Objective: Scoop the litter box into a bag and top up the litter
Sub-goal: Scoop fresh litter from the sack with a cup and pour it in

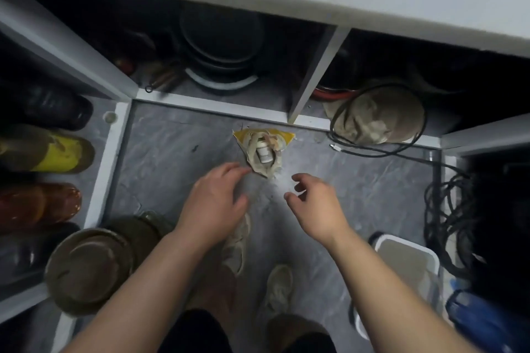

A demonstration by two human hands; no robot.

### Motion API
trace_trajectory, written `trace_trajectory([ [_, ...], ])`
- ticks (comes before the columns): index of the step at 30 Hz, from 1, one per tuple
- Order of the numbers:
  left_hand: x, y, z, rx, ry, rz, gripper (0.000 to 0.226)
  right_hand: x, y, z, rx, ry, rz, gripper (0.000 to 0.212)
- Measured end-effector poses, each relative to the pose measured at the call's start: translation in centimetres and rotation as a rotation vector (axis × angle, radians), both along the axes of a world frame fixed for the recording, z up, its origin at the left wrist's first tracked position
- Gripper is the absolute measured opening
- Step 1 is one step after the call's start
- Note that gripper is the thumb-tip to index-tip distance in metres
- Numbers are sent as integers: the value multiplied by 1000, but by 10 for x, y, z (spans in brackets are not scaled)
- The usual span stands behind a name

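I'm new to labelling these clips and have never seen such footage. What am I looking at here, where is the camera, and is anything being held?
There is no machine: a person wears one wide-angle camera on the head, looking down at their own bare arms. The left hand and right hand reach with loosely curled fingers toward an open yellow bag standing on the grey floor, with a small white container inside it. Neither hand holds anything, though the left fingertips are very near the bag's edge. At lower right stands a white bin of pale grainy material, probably the litter box. Shelves around hold bottles, stacked pans and a black cable. The person's shoes show below.
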State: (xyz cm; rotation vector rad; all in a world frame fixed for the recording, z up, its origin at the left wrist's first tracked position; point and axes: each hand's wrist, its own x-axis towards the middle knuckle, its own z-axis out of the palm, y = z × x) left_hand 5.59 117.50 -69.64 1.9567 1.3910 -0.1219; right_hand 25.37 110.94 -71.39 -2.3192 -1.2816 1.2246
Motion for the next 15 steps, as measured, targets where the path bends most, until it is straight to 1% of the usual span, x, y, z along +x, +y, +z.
trace_trajectory([
  [5,21,39,-127,24,26,-18,57,11,31,-128,-26,2,17,44],
  [8,32,58,-205,47,68,-80,57,17,45,-202,-23,6,61,40],
  [10,34,69,-252,65,62,-114,55,17,53,-250,-14,-6,111,38],
  [11,35,73,-274,86,44,-120,57,17,56,-272,-5,-11,139,39],
  [14,37,87,-334,108,20,-78,50,13,67,-332,-10,-52,204,48],
  [15,36,92,-357,126,17,-77,53,11,71,-350,-14,-62,217,49],
])
